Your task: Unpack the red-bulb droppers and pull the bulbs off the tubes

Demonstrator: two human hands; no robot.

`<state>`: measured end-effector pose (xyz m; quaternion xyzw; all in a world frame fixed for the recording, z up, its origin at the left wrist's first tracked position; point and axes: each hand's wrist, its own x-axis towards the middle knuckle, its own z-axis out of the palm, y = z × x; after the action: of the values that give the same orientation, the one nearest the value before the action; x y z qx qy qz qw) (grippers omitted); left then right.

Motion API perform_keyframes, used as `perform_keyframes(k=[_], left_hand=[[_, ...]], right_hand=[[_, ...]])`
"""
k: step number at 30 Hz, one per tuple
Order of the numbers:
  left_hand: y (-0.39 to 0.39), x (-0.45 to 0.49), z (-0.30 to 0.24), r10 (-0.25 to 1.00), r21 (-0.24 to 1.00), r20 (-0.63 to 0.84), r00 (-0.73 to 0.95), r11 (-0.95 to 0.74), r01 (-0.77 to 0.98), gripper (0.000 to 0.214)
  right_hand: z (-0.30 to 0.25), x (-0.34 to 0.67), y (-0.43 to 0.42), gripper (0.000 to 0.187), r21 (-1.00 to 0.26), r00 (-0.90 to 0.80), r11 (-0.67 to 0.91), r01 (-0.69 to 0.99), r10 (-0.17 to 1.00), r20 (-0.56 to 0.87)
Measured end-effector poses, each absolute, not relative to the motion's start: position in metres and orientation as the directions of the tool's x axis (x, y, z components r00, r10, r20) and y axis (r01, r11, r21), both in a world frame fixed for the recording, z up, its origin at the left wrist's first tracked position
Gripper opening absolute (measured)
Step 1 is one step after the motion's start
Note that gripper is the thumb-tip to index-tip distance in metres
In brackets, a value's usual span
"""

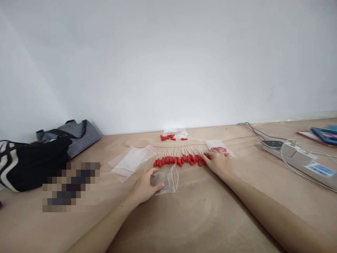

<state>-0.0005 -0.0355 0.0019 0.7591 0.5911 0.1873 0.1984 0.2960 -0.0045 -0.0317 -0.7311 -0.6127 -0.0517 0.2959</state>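
My left hand (147, 185) is curled around a clear zip bag (170, 181), which lies between its thumb and fingers, the zip strip facing right. Beyond it runs a long row of red bulb-shaped pieces (181, 160) with thin pale stems or strings pointing away from me. At the row's right end, the fingers of my right hand (218, 162) are closed down on some of the red pieces, partly hiding them. Just behind that hand lies a small bag with pinkish-red pieces (218, 147). Flat clear zip bags (134, 160) lie left of the row.
Loose red pieces (168, 137) lie beside another clear bag (177, 132) near the wall. A white power strip (302, 161) with plugs and cables sits at right, near blue items (325, 135). Black and striped bags (81, 135) stand at left, behind a blurred-out patch.
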Motion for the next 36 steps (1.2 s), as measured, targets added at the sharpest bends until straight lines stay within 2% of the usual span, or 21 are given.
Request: perform_keyframes(k=[2,4,8,11,13,15,18,21,23,25,29,33,36], left_hand=[[-0.036,-0.001,0.005,0.981,0.491,-0.023,0.191,-0.156,0.857,0.05],[-0.037,-0.002,0.007,0.979,0.467,-0.063,0.191,-0.14,0.873,0.041],[-0.036,-0.003,0.01,0.963,0.455,0.007,0.269,-0.242,0.857,0.026],[-0.033,-0.009,0.009,0.975,0.467,0.059,0.217,-0.218,0.857,0.044],[-0.03,-0.016,0.006,0.985,0.517,0.019,0.172,-0.157,0.841,0.06],[-0.027,-0.023,0.001,0.987,0.572,-0.057,0.149,-0.09,0.815,0.065],[-0.022,-0.031,-0.004,0.971,0.603,-0.161,0.174,-0.043,0.796,0.046],[-0.012,-0.041,0.002,0.973,0.591,-0.083,0.217,-0.127,0.796,0.028],[0.002,-0.055,0.01,0.985,0.556,0.06,0.162,-0.168,0.814,0.024],[0.021,-0.073,0.021,0.984,0.446,0.18,0.009,-0.09,0.891,0.021],[0.05,-0.102,0.034,0.956,0.362,0.263,-0.132,0.029,0.932,0.033],[0.055,-0.1,0.025,0.938,0.178,0.344,-0.054,-0.008,0.984,0.041],[0.053,-0.088,0.009,0.969,0.123,0.245,0.042,-0.074,0.99,0.036]], right_hand=[[-0.032,0.298,-0.003,0.034,-0.364,0.246,-0.073,0.928,0.857,0.453],[-0.032,0.304,0.001,0.034,-0.382,0.285,-0.1,0.919,0.837,0.467],[-0.03,0.327,0.008,0.034,-0.403,0.423,-0.239,0.883,0.778,0.465],[-0.03,0.346,0.011,0.038,-0.373,0.489,-0.354,0.858,0.786,0.38],[-0.031,0.356,0.012,0.049,-0.342,0.537,-0.439,0.831,0.794,0.284],[-0.033,0.362,0.014,0.059,-0.331,0.592,-0.514,0.791,0.779,0.206],[-0.035,0.368,0.016,0.063,-0.361,0.65,-0.568,0.74,0.743,0.163],[-0.036,0.373,0.018,0.057,-0.405,0.665,-0.571,0.714,0.733,0.141],[-0.037,0.376,0.019,0.051,-0.45,0.663,-0.559,0.696,0.741,0.106],[-0.038,0.377,0.02,0.047,-0.488,0.661,-0.553,0.676,0.747,0.071],[-0.04,0.378,0.022,0.045,-0.505,0.665,-0.549,0.666,0.744,0.069],[-0.043,0.378,0.022,0.041,-0.55,0.683,-0.526,0.649,0.722,0.115],[-0.043,0.376,0.021,0.034,-0.619,0.689,-0.465,0.633,0.702,0.178]])
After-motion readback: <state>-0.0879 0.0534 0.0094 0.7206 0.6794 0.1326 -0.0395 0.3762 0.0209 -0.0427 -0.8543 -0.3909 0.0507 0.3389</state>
